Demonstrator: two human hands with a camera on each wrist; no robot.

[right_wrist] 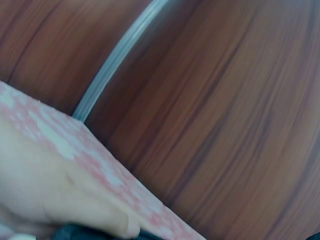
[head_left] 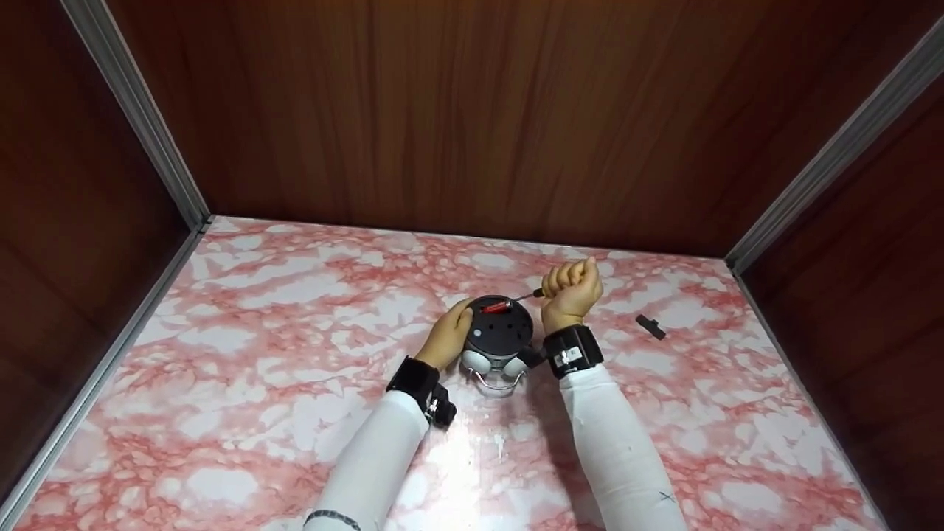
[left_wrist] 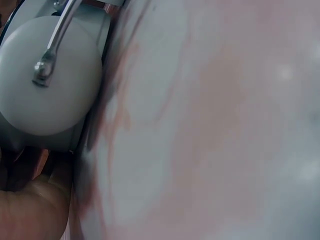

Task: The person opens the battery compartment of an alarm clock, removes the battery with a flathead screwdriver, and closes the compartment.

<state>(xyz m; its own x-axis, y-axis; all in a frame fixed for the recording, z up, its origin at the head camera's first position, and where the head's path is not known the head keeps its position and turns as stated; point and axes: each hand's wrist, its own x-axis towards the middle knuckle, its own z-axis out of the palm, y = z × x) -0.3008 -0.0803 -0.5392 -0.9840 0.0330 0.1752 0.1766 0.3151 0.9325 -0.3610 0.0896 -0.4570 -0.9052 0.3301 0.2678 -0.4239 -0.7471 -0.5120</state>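
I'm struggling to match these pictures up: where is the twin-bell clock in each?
Head: the twin-bell clock is just below and right of centre, in the left hand.
Left wrist: upper left corner, one pale bell showing.
Right wrist: not in it.
Shared landmark: the pink-and-white marbled tabletop.

Wood-grain panels [head_left: 472,110], metal corner strips [head_left: 142,110] and a marbled surface [head_left: 251,413] suggest an enclosed booth.
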